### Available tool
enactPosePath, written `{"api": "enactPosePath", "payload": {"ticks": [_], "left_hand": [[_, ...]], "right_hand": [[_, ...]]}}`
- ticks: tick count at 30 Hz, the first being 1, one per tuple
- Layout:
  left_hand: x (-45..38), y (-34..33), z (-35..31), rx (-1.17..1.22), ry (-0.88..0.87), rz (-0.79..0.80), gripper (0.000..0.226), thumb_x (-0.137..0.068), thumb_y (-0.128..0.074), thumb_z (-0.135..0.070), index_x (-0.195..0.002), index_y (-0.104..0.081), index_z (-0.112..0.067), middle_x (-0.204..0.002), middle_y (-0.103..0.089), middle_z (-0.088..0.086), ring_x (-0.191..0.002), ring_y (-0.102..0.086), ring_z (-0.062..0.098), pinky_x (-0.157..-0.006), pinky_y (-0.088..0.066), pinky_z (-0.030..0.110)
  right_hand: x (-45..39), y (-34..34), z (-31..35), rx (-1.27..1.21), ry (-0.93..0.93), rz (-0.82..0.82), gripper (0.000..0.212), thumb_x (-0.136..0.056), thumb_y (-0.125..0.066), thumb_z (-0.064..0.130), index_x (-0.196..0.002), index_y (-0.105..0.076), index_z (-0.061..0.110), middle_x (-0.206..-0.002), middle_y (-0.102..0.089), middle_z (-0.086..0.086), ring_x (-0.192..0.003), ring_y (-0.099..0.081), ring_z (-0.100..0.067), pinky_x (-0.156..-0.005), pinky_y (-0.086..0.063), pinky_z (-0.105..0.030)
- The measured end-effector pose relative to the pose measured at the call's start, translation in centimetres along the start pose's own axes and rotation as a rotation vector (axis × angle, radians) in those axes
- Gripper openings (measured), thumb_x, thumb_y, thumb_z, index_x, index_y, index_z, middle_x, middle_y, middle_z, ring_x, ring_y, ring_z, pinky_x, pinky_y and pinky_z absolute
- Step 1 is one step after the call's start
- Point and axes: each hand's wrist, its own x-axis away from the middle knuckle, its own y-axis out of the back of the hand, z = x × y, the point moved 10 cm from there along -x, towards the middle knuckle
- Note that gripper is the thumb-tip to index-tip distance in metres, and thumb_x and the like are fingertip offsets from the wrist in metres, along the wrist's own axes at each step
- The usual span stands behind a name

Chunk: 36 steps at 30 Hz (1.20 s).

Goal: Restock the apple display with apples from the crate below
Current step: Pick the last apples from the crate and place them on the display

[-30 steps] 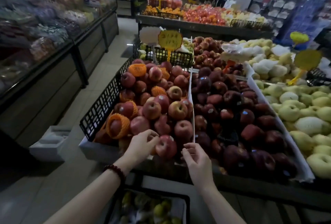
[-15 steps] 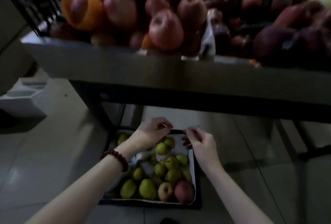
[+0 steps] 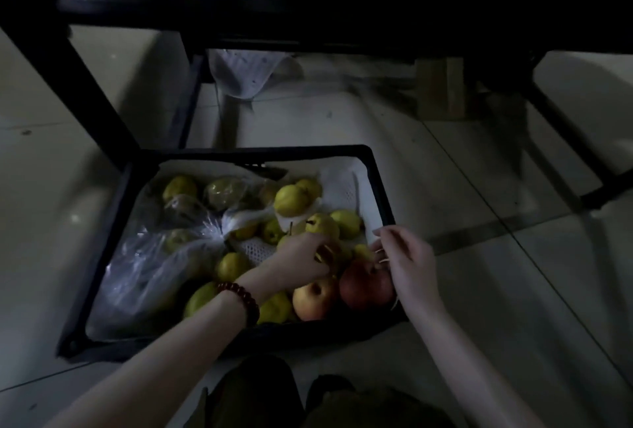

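Head view: both hands are lowered into the black crate, where two red apples lie at its near right corner among yellow-green pears. The left hand is curled over fruit beside them, its grip unclear; the right hand hangs with fingers spread, empty. Only the red apples should be cupped whole, one per hand, the pears left undisturbed.

no readable text, labels, brands, numbers or signs anywhere
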Motion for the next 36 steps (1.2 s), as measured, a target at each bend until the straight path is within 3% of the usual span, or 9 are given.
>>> {"api": "enactPosePath", "payload": {"ticks": [5,11,17,19,21,24,29,34,36], "left_hand": [[0.0,-1.5,0.5,0.042,-0.02,0.014,0.041,-0.078,-0.064,-0.018,-0.118,-0.061,-0.021,-0.108,-0.068,0.002,-0.095,-0.064,0.019,-0.08,-0.056,0.038],[-0.2,0.0,3.2,-0.03,0.051,-0.073,0.011,-0.081,-0.06,-0.016,-0.09,-0.065,-0.011,-0.077,-0.059,-0.003,-0.083,-0.062,0.022,-0.052,-0.037,0.014],[0.0,-2.4,6.0,-0.155,0.174,-0.031,0.04,-0.078,-0.068,-0.042,-0.1,-0.062,-0.008,-0.091,-0.062,0.006,-0.084,-0.061,0.023,-0.071,-0.049,0.031],[0.1,-4.8,6.8,-0.239,0.2,0.068,0.047,-0.08,-0.062,-0.051,-0.101,-0.063,-0.009,-0.093,-0.062,0.006,-0.087,-0.062,0.024,-0.074,-0.049,0.034],[-0.1,-6.0,6.9,-0.3,0.214,0.103,0.049,-0.084,-0.056,-0.048,-0.118,-0.056,-0.011,-0.114,-0.061,0.011,-0.109,-0.057,0.031,-0.088,-0.046,0.037],[-0.2,-6.1,6.8,-0.322,0.25,0.133,0.062,-0.079,-0.064,-0.049,-0.13,-0.046,-0.019,-0.124,-0.058,0.009,-0.117,-0.051,0.032,-0.099,-0.042,0.042],[0.2,-5.1,6.1,-0.138,0.21,0.166,0.052,-0.065,-0.074,-0.047,-0.109,-0.058,-0.023,-0.102,-0.068,-0.001,-0.094,-0.065,0.022,-0.082,-0.057,0.04],[1.6,1.3,6.3,0.087,0.158,-0.039,0.059,-0.065,-0.08,-0.035,-0.116,-0.052,-0.023,-0.101,-0.06,-0.004,-0.093,-0.058,0.013,-0.067,-0.047,0.017],[2.2,4.1,6.4,0.185,0.14,-0.137,0.074,-0.051,-0.08,-0.045,-0.116,-0.053,-0.023,-0.103,-0.061,-0.001,-0.097,-0.06,0.017,-0.073,-0.051,0.024]], "right_hand": [[1.2,1.1,-1.0,-0.024,-0.022,-0.025,0.016,-0.096,-0.057,0.02,-0.087,-0.071,0.017,-0.074,-0.071,-0.002,-0.068,-0.067,-0.018,-0.068,-0.055,-0.036],[1.2,0.7,0.1,0.202,0.045,0.089,0.012,-0.092,-0.062,0.029,-0.103,-0.065,0.024,-0.096,-0.068,0.009,-0.09,-0.063,0.002,-0.075,-0.053,-0.017],[1.9,-0.3,0.1,0.228,0.083,0.081,0.016,-0.093,-0.062,0.028,-0.108,-0.064,0.022,-0.102,-0.068,0.008,-0.095,-0.061,0.007,-0.077,-0.05,-0.009],[2.1,-0.5,-0.2,0.22,0.085,0.073,0.015,-0.093,-0.061,0.027,-0.106,-0.065,0.02,-0.101,-0.068,0.006,-0.096,-0.06,0.006,-0.077,-0.049,-0.009],[2.3,-0.7,-0.5,0.207,0.08,0.066,0.013,-0.093,-0.061,0.025,-0.105,-0.066,0.02,-0.099,-0.067,0.006,-0.095,-0.061,0.006,-0.076,-0.051,-0.011],[2.6,-0.8,-0.8,0.198,0.073,0.052,0.01,-0.093,-0.062,0.024,-0.102,-0.067,0.022,-0.097,-0.067,0.007,-0.093,-0.063,0.003,-0.079,-0.055,-0.022],[2.8,-0.4,0.3,0.228,0.128,0.033,0.011,-0.094,-0.061,0.024,-0.103,-0.067,0.023,-0.099,-0.068,0.008,-0.095,-0.064,0.002,-0.079,-0.054,-0.02],[2.1,0.9,1.3,0.268,0.138,0.021,0.021,-0.093,-0.061,0.028,-0.113,-0.064,0.021,-0.108,-0.066,0.007,-0.101,-0.062,-0.007,-0.089,-0.054,-0.03],[2.0,0.5,1.2,0.312,0.137,0.058,0.03,-0.092,-0.063,0.031,-0.12,-0.059,0.021,-0.116,-0.063,0.008,-0.108,-0.06,-0.009,-0.092,-0.052,-0.029]]}}
